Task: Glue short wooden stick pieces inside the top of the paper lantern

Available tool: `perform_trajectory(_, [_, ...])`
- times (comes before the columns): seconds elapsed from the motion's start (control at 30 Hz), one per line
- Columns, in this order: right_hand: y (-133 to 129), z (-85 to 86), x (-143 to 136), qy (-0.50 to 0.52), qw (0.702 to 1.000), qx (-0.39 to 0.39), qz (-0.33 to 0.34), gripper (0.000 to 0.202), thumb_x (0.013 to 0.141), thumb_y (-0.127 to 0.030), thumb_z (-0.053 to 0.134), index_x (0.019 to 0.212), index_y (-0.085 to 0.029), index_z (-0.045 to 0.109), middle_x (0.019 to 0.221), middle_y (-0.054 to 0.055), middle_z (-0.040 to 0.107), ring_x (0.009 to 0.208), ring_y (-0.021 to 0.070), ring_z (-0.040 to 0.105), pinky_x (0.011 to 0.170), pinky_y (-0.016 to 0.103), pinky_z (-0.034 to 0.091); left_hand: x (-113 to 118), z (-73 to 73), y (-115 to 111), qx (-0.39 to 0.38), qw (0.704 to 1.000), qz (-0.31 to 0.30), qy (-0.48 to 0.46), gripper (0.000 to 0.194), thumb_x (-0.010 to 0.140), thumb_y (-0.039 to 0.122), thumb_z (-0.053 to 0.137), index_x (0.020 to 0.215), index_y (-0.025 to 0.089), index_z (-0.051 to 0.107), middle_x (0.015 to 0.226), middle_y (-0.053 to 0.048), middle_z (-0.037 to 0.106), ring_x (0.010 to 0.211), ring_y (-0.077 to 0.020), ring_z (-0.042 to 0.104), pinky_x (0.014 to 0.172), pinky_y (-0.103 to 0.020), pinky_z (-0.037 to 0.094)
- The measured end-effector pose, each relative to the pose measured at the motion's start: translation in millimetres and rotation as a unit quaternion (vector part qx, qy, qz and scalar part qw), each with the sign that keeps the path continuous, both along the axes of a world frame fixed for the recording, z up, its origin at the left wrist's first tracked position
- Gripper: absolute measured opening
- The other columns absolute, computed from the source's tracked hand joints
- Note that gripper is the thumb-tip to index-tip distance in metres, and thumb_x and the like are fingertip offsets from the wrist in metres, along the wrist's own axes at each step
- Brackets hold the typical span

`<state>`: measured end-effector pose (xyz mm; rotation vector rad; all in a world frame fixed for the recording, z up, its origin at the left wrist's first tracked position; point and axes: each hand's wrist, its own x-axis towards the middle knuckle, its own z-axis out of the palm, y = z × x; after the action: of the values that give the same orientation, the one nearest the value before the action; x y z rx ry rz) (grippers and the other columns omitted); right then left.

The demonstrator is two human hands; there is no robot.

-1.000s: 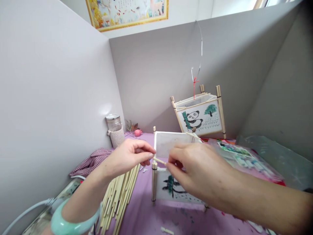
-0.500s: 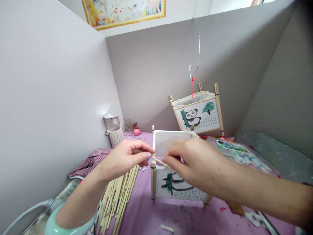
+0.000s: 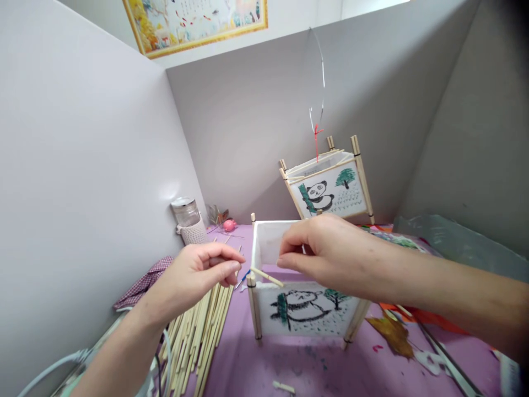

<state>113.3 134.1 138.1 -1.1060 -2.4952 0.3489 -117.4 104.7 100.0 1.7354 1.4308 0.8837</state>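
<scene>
A lantern-like frame of wooden sticks and white panels stands before me, a panda and a tree drawn on its front. A short stick lies slantwise at its front left corner, touched by neither hand. Just left of that corner is my left hand, thumb and fingertips drawn together. Over the frame's open top hovers my right hand, its fingers curled in and its thumb close to the index finger. Anything thin between the fingertips of either hand is too small to make out.
Many loose sticks lie at the left. A similar panda lantern hangs from a wire behind. Around are a glass jar, a dry leaf, scissors and a stick scrap on the purple cloth.
My right hand has let go of the short stick and lifted away from it. My left hand has drawn back left from the corner. The view has shifted slightly.
</scene>
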Motion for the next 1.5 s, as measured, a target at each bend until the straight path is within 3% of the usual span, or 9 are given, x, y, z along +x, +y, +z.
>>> perform_trajectory(0.23, [6.0, 2.8, 24.5, 0.042, 0.996, 0.065, -0.038, 0.03, 0.086, -0.034, 0.052, 0.062, -0.021, 0.066, 0.052, -0.002, 0.057, 0.048, 0.0111, 0.049, 0.043, 0.025, 0.029, -4.3, 1.6, -12.6, 0.075, 0.993, 0.063, 0.06, 0.019, 0.086, 0.038, 0.057, 0.093, 0.024, 0.068, 0.068, 0.001, 0.066, 0.068, -0.0131, 0.061, 0.064, -0.021, 0.05])
perform_trajectory(0.53, [-2.7, -5.9, 81.2, 0.116, 0.981, 0.078, -0.134, 0.026, 0.087, -0.04, 0.051, 0.085, -0.022, 0.071, 0.064, 0.0, 0.064, 0.055, 0.0147, 0.054, 0.048, 0.026, 0.037, -0.2, -2.6, -49.6, 0.231, 0.956, 0.134, 0.123, 0.017, 0.087, 0.041, 0.056, 0.095, 0.031, 0.066, 0.076, 0.004, 0.069, 0.067, -0.0147, 0.065, 0.065, -0.023, 0.05])
perform_trajectory(0.7, [8.0, -9.4, 95.0, 0.108, 0.975, 0.067, -0.182, 0.024, 0.084, -0.037, 0.054, 0.076, -0.022, 0.07, 0.054, -0.003, 0.058, 0.05, 0.0122, 0.049, 0.047, 0.025, 0.034, 4.8, 12.5, -47.1, 0.243, 0.95, 0.092, 0.174, 0.016, 0.085, 0.04, 0.057, 0.091, 0.03, 0.068, 0.081, 0.003, 0.07, 0.071, -0.0159, 0.064, 0.067, -0.023, 0.049])
perform_trajectory(0.87, [32.8, -15.6, 86.4, 0.066, 0.977, 0.074, -0.188, 0.023, 0.082, -0.034, 0.054, 0.072, -0.021, 0.07, 0.061, -0.002, 0.063, 0.057, 0.0135, 0.054, 0.053, 0.024, 0.036, 11.2, 31.3, -23.4, 0.177, 0.969, 0.019, 0.173, 0.019, 0.086, 0.036, 0.055, 0.09, 0.026, 0.07, 0.093, -0.001, 0.069, 0.086, -0.0172, 0.063, 0.074, -0.023, 0.048])
perform_trajectory(0.97, [51.9, -19.9, 78.2, 0.026, 0.981, 0.09, -0.17, 0.021, 0.081, -0.032, 0.054, 0.074, -0.021, 0.071, 0.069, 0.0, 0.068, 0.064, 0.0148, 0.058, 0.056, 0.024, 0.036, 14.5, 36.7, -10.7, 0.161, 0.97, -0.01, 0.183, 0.018, 0.085, 0.033, 0.055, 0.089, 0.025, 0.071, 0.094, -0.002, 0.069, 0.084, -0.0166, 0.062, 0.072, -0.023, 0.048])
perform_trajectory(1.13, [73.4, -20.2, 62.1, -0.042, 0.981, 0.108, -0.153, 0.02, 0.081, -0.028, 0.054, 0.076, -0.021, 0.072, 0.075, 0.002, 0.071, 0.07, 0.0166, 0.061, 0.056, 0.025, 0.034, 18.6, 40.3, 1.4, 0.164, 0.964, -0.046, 0.205, 0.018, 0.085, 0.028, 0.053, 0.09, 0.024, 0.071, 0.088, 0.0, 0.069, 0.076, -0.0137, 0.06, 0.067, -0.022, 0.046])
perform_trajectory(1.5, [85.8, -30.5, 49.5, -0.09, 0.973, 0.103, -0.185, 0.02, 0.081, -0.032, 0.056, 0.077, -0.021, 0.072, 0.074, 0.004, 0.071, 0.072, 0.018, 0.063, 0.054, 0.026, 0.033, 17.3, 36.1, 8.6, 0.177, 0.956, -0.078, 0.222, 0.018, 0.086, 0.023, 0.053, 0.09, 0.024, 0.071, 0.088, 0.002, 0.069, 0.078, -0.0118, 0.061, 0.069, -0.021, 0.045])
